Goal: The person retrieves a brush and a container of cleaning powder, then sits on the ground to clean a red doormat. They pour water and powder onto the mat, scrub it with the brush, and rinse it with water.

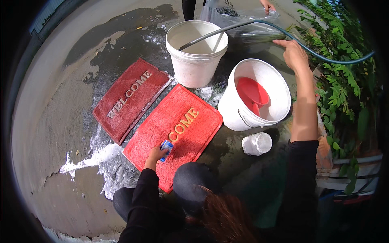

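The left hand [155,154] is closed around a small blue brush [166,146] and presses it on the near red mat [174,131], close to that mat's near-left edge, where the pile looks wet. A second, darker red mat [129,97] lies just beside it to the left on the wet concrete floor [60,121], with white foam [95,158] spread along the near mat's left edge. The right hand [295,54] is raised well away from the mat, fingers curled loosely with the forefinger out, touching or just under the grey-green hose [259,25]; whether it really grips the hose I cannot tell. The hose runs into the far white bucket [196,60]. The nearer white bucket [259,101] holds a red scoop [252,93], and a white jar [257,143] lies on its side beside it. To scrub well, I would keep the brush flat and work in short overlapping strokes from this edge toward the far corner, pressing hard enough to reach the base of the pile. Pinning the mat down would stop it from sliding on the soapy floor. Another person's hand [267,5] works at a clear bag [243,18] beyond the buckets.
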Demonstrator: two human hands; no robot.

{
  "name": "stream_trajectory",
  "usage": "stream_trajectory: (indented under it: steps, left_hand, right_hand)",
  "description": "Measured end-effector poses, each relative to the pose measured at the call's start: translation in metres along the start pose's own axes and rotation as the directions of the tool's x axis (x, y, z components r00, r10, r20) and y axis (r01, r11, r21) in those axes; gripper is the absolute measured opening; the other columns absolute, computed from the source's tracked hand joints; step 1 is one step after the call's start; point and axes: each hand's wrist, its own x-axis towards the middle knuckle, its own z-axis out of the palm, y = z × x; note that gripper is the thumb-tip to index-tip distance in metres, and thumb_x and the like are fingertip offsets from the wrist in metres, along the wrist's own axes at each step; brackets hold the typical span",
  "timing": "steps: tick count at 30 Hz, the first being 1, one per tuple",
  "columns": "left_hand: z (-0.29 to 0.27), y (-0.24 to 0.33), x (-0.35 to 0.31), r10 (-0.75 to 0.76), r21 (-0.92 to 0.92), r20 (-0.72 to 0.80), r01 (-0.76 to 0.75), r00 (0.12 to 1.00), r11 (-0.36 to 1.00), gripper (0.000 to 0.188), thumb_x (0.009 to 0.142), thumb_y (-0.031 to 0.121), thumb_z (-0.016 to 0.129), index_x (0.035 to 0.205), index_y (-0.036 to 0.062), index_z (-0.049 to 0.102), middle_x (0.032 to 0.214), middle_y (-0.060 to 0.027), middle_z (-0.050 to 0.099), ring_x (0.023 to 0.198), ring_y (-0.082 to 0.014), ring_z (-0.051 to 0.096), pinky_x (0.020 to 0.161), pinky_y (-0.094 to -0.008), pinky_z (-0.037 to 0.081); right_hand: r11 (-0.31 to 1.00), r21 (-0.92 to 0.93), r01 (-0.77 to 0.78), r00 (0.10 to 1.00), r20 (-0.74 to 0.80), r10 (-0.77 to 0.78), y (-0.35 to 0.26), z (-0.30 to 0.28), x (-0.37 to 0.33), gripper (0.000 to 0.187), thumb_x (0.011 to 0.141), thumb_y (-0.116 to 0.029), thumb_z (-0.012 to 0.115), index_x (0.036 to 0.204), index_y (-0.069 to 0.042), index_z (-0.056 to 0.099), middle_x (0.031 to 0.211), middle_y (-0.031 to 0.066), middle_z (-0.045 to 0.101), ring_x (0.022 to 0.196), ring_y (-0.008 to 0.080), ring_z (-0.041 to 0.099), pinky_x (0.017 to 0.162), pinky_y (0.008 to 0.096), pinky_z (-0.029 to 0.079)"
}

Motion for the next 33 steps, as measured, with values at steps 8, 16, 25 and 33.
stream_trajectory:
  steps: [8, 16, 25, 33]
  left_hand:
    - [-0.019, 0.011, -0.012, -0.002, -0.122, -0.061, -0.005, 0.998, 0.992, 0.058, 0.075, 0.052, 0.057, 0.104, 0.0022, 0.058, 0.094, -0.0241, 0.062, 0.089, -0.0366, 0.06, 0.078, -0.0435, 0.046]
    - [0.006, -0.019, -0.033, -0.032, -0.372, -0.123, -0.016, 0.992, 0.928, 0.057, 0.079, 0.047, 0.056, 0.112, 0.001, 0.055, 0.095, -0.0208, 0.063, 0.09, -0.0324, 0.061, 0.077, -0.039, 0.046]
    - [0.064, -0.049, -0.075, -0.218, -0.696, 0.066, 0.202, 0.974, 0.689, 0.058, 0.082, 0.044, 0.058, 0.116, -0.0026, 0.051, 0.098, -0.016, 0.062, 0.091, -0.0209, 0.06, 0.08, -0.0318, 0.045]
    - [0.044, -0.032, -0.055, -0.28, -0.776, -0.004, 0.174, 0.96, 0.606, 0.047, 0.084, 0.038, 0.057, 0.106, -0.0035, 0.057, 0.09, -0.0102, 0.063, 0.081, -0.0144, 0.058, 0.073, -0.028, 0.045]
  right_hand:
    - [0.969, 0.043, 0.243, 0.899, 0.365, -0.242, -0.142, 0.069, 0.049, 0.045, 0.081, -0.003, 0.043, 0.111, -0.032, 0.061, 0.116, 0.0054, 0.058, 0.108, 0.0255, 0.055, 0.089, 0.0405, 0.043]
    - [0.983, 0.081, 0.165, 0.622, 0.765, -0.167, -0.204, 0.296, -0.078, 0.029, 0.079, -0.006, 0.051, 0.106, -0.006, 0.061, 0.107, 0.016, 0.061, 0.103, 0.0293, 0.057, 0.085, 0.0379, 0.048]
    - [0.931, 0.18, 0.319, 0.723, 0.588, -0.361, -0.204, 0.409, -0.123, 0.022, 0.086, -0.015, 0.044, 0.1, -0.011, 0.06, 0.102, 0.0165, 0.06, 0.086, 0.0322, 0.062, 0.075, 0.0421, 0.049]
    - [0.324, 0.946, -0.035, 0.971, 0.109, -0.213, -0.188, 0.172, -0.026, 0.021, 0.089, -0.017, 0.053, 0.097, 0.0, 0.061, 0.082, 0.0116, 0.066, 0.073, 0.0168, 0.066, 0.064, 0.0231, 0.051]
